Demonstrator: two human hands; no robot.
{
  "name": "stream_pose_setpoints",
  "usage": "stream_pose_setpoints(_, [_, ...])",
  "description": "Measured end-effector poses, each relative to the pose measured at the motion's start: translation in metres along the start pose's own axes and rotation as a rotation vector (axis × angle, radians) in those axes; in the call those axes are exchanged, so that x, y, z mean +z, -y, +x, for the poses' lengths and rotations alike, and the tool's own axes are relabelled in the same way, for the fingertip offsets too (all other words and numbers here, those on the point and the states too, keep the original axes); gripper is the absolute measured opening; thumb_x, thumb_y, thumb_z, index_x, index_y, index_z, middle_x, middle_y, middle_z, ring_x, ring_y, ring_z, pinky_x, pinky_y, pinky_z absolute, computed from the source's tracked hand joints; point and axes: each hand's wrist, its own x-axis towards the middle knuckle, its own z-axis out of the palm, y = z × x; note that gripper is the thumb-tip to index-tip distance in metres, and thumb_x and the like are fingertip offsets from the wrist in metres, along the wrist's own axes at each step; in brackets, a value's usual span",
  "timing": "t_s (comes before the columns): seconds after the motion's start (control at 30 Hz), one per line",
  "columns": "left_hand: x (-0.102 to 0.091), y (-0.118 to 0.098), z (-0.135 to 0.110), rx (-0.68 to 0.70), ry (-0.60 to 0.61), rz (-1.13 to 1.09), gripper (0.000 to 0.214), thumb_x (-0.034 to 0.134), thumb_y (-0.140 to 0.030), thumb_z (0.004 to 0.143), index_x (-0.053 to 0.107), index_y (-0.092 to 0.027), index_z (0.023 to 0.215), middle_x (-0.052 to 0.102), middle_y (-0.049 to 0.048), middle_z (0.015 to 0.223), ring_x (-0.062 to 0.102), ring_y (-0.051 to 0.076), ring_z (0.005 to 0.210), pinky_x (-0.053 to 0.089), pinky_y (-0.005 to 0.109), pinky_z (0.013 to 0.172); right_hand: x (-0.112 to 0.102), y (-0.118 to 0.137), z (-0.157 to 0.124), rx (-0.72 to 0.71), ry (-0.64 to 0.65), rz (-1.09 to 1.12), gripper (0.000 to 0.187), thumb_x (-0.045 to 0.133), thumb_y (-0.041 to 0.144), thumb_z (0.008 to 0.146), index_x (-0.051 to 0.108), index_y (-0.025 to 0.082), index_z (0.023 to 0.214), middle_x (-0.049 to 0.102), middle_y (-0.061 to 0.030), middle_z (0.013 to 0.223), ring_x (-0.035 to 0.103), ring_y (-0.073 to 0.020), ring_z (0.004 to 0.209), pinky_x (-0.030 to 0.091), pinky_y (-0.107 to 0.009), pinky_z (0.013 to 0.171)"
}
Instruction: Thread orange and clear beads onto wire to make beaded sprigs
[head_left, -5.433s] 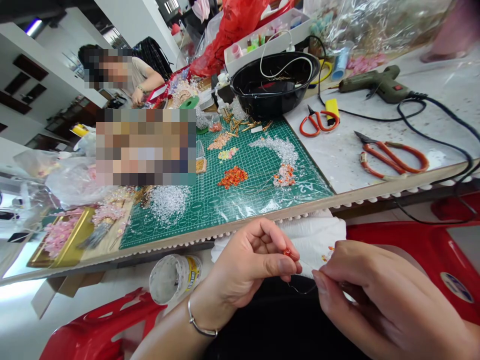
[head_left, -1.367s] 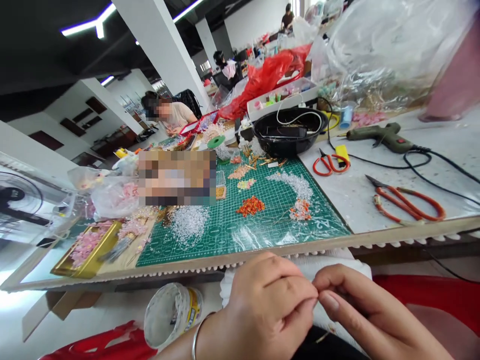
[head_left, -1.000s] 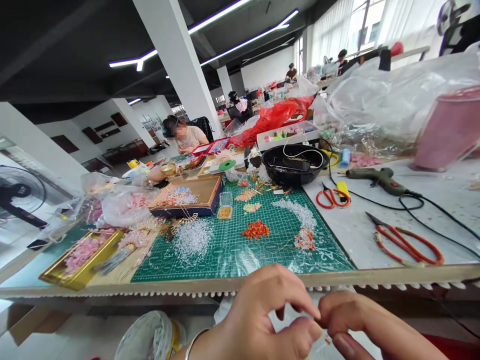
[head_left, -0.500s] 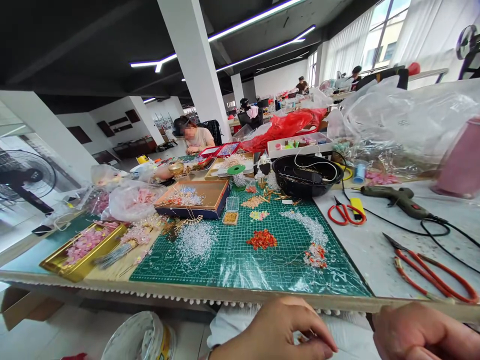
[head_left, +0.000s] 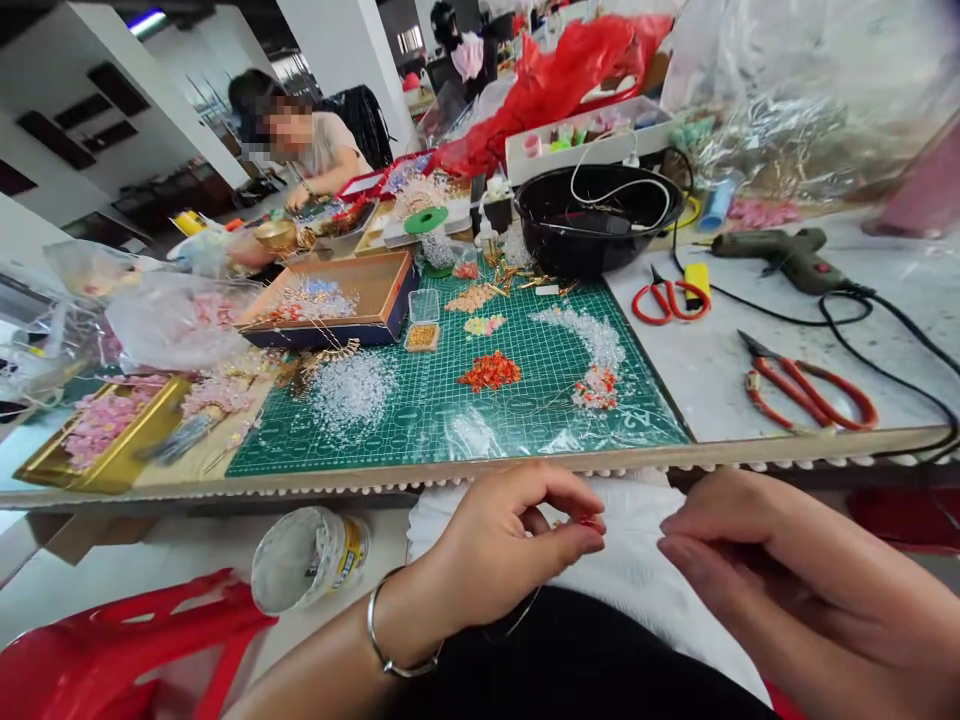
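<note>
Red bead [head_left: 590, 522] sits pinched between thumb and fingertips of the left hand [head_left: 502, 550], a thin wire [head_left: 526, 612] curving below that hand. Just right of it, the right hand [head_left: 780, 580] curls narrowly above a white cloth [head_left: 634, 560], its hold unclear.

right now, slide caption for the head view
Left hand pinching red bead on wire over white cloth, right hand beside, green cutting mat beyond

The left hand [head_left: 502, 555] hides most of a tiny orange bead [head_left: 591, 521]; the right hand [head_left: 795, 570] is cut off at the right edge; a blurred pink object [head_left: 926, 175] is cut off at upper right.
</note>
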Motion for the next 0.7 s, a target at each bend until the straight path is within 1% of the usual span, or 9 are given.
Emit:
stream_pose_setpoints(0.07, [0.004, 0.0, -0.003, -0.008, -0.013, -0.087, 0.021, 0.078, -0.034, 0.082, 0.07, -0.017, 0.093, 0.074, 0.0058, 0.088, 0.067, 0.015, 0.077, 0.05, 0.023, 0.063, 0.006, -0.001, -0.001, -0.057, -0.003, -0.016, 0.009, 0.061, 0.02, 0.092, 0.061, 0.027, 0.086, 0.059, 0.0014, 0.066, 0.056, -0.0132, 0.051, 0.042, -0.024, 0.041])
stream_pose_setpoints(0.13, [0.006, -0.001, -0.006, 0.008, -0.019, -0.127, 0.022, 0.079, -0.033, 0.082, 0.067, -0.017, 0.092, 0.073, 0.0054, 0.086, 0.067, 0.014, 0.075, 0.052, 0.023, 0.064, 0.011, -0.001, -0.002, -0.111, -0.056, -0.036, 0.012, 0.061, 0.014, 0.09, 0.062, 0.025, 0.089, 0.06, 0.0011, 0.067, 0.058, -0.0134, 0.054, 0.045, -0.025, 0.046])
stream_pose_setpoints(0.23, [0.006, -0.002, -0.007, 0.057, -0.017, -0.103, 0.02, 0.079, -0.03, 0.083, 0.067, -0.017, 0.092, 0.072, 0.0051, 0.086, 0.067, 0.014, 0.077, 0.053, 0.024, 0.067, 0.014, -0.003, -0.005, -0.183, -0.1, -0.076, 0.02, 0.065, 0.007, 0.084, 0.063, 0.023, 0.096, 0.064, -0.0002, 0.074, 0.061, -0.0135, 0.059, 0.05, -0.028, 0.057])
stream_pose_setpoints(0.37, [0.004, -0.005, -0.008, 0.095, -0.031, -0.033, 0.016, 0.078, -0.026, 0.084, 0.068, -0.017, 0.092, 0.072, 0.0054, 0.087, 0.068, 0.014, 0.079, 0.054, 0.024, 0.069, 0.014, -0.008, -0.013, -0.28, -0.066, -0.134, 0.029, 0.069, 0.002, 0.079, 0.064, 0.021, 0.1, 0.066, -0.0007, 0.077, 0.062, -0.0148, 0.063, 0.052, -0.03, 0.061])
stream_pose_setpoints(0.47, [0.002, -0.006, -0.008, 0.129, -0.02, 0.022, 0.013, 0.076, -0.024, 0.086, 0.068, -0.017, 0.093, 0.072, 0.0056, 0.089, 0.068, 0.014, 0.081, 0.055, 0.023, 0.071, 0.013, -0.011, -0.016, -0.32, -0.047, -0.161, 0.026, 0.068, 0.003, 0.082, 0.065, 0.02, 0.101, 0.068, -0.0005, 0.076, 0.063, -0.0145, 0.063, 0.053, -0.03, 0.062])
stream_pose_setpoints(0.6, [0.0, -0.005, -0.008, 0.176, 0.03, 0.106, 0.01, 0.074, -0.019, 0.087, 0.069, -0.016, 0.096, 0.074, 0.0059, 0.092, 0.068, 0.012, 0.079, 0.056, 0.022, 0.071, 0.013, -0.015, -0.018, -0.354, -0.035, -0.192, 0.021, 0.071, 0.007, 0.084, 0.066, 0.02, 0.101, 0.071, -0.0019, 0.076, 0.064, -0.0163, 0.064, 0.053, -0.032, 0.065])
stream_pose_setpoints(0.7, [-0.001, -0.005, -0.009, 0.184, 0.039, 0.149, 0.01, 0.073, -0.018, 0.088, 0.069, -0.016, 0.097, 0.074, 0.0061, 0.094, 0.069, 0.011, 0.079, 0.057, 0.021, 0.072, 0.013, -0.016, -0.017, -0.373, -0.015, -0.217, 0.019, 0.07, 0.007, 0.086, 0.066, 0.019, 0.1, 0.07, -0.0016, 0.074, 0.063, -0.0159, 0.064, 0.052, -0.032, 0.065])
